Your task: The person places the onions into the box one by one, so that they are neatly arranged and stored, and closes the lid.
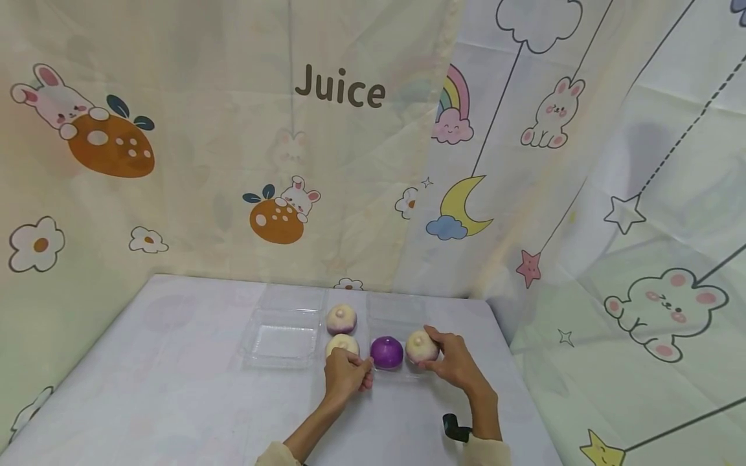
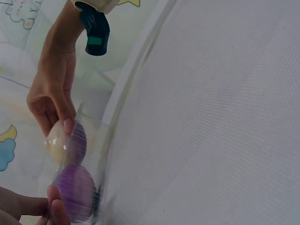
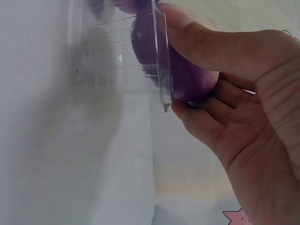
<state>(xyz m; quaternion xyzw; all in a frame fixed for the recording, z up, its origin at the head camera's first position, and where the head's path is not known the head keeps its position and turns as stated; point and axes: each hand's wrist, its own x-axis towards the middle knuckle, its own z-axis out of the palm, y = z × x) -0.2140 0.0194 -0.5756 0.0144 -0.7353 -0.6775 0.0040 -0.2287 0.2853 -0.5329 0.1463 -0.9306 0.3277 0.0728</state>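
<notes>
While right hand (image 1: 457,362) grips cream-and-purple ball (image 1: 421,347) at 3 o'clock of clamshell (image 1: 397,309), left hand (image 1: 346,375), pinching clamshell edge, partly hides second ball (image 1: 342,342).

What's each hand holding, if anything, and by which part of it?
Right hand: rightmost cream-and-purple ball, around its right side, between thumb and fingers.
Left hand: looks like the clear container, pinched by its rim at the left.

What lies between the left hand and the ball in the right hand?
The purple ball, sitting in the clear box, lies there; the head view shows this.
</notes>
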